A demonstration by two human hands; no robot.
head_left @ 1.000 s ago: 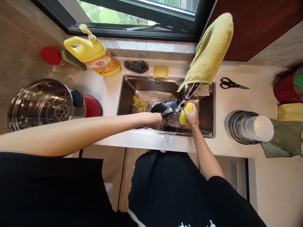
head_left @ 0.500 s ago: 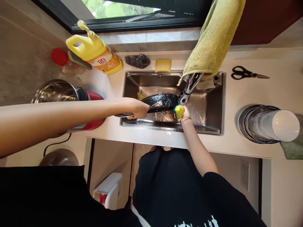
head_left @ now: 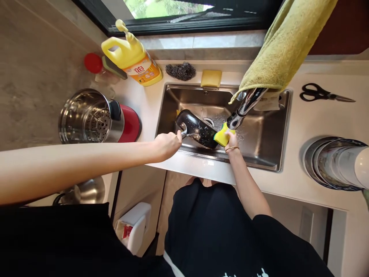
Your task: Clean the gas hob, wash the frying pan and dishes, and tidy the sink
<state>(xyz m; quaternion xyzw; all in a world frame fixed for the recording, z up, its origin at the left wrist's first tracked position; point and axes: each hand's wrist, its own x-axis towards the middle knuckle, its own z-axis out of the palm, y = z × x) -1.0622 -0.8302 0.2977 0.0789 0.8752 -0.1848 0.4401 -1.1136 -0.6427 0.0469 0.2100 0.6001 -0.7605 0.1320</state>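
My left hand [head_left: 168,146] is closed round the handle of a black frying pan [head_left: 198,129]. The pan is tipped on its side over the sink [head_left: 259,130], its outer side facing me with white suds or drops on it. In my right hand [head_left: 231,141] is a yellow sponge [head_left: 222,135] with a green edge, at the pan's right end. Just above the sponge is the chrome faucet [head_left: 245,109], partly covered by a yellow towel [head_left: 273,61]. Something yellow shows behind the pan's left side, mostly hidden.
Behind the sink sit a yellow detergent jug [head_left: 135,63], a steel wool scrubber [head_left: 181,71] and a yellow sponge pad [head_left: 211,78]. Scissors [head_left: 323,93] and stacked bowls [head_left: 331,161] lie to the right. A steel pot with a red base [head_left: 131,123] stands left.
The pan has turned from showing its wet inside to showing its outer side, its right end lower. The sponge now lies against its right end. The view has shifted left.
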